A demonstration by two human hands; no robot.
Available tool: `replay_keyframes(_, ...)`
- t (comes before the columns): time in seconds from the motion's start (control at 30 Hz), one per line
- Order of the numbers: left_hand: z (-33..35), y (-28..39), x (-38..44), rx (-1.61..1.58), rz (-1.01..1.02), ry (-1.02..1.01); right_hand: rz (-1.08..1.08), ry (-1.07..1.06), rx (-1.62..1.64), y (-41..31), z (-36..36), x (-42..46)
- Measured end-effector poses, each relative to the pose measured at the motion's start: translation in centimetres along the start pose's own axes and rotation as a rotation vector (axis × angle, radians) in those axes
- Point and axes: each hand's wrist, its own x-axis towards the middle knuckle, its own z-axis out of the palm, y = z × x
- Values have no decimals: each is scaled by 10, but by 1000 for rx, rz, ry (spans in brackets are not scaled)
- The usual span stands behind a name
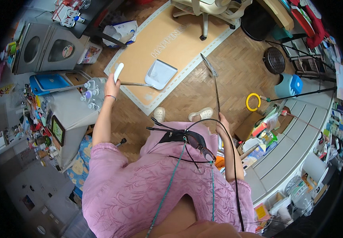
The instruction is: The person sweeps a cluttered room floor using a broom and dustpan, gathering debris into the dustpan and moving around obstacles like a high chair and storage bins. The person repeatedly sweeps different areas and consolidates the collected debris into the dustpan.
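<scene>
My left hand [111,87] is closed around the white-ended handle of a long-handled dustpan. The pale grey dustpan pan [161,74] rests on a tan floor mat [171,35] with a pale dashed border. On the other side, my right hand [222,125] grips the long thin handle of a broom, whose narrow grey head [209,65] reaches the mat's right edge. Sunglasses [199,145] and a black cable hang in front of my pink clothing.
A wheeled chair [204,17] stands on the mat's far part. Large water bottles [93,92] are beside my left hand. To the right are a yellow ring [252,102], a blue-lidded bin [287,84], a round black object [274,60] and an open cardboard box [248,126] near a pale slatted surface.
</scene>
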Motion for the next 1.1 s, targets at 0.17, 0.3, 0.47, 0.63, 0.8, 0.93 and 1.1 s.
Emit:
replay_keyframes(0.17,-12,-32,0,1,179,-87,159,47,3,-51,78,-13)
replay_keyframes(0.3,-11,-56,-3,57,277,-198,16,37,-146,-75,126,-41)
replay_keyframes(0.47,-12,-67,-6,97,282,-230,-17,27,-158,-72,188,-91)
replay_keyframes(0.63,-17,-70,-11,74,276,-249,-259,-7,-258,-61,217,-140)
replay_keyframes(0.8,-17,-72,-7,55,300,-249,-167,-95,-166,-68,192,-206)
replay_keyframes(0.93,-14,-81,-10,49,315,-250,-135,-42,-90,-68,188,-231)
replay_keyframes(1.1,-15,-91,-19,12,325,-222,183,-214,486,-65,179,-218)
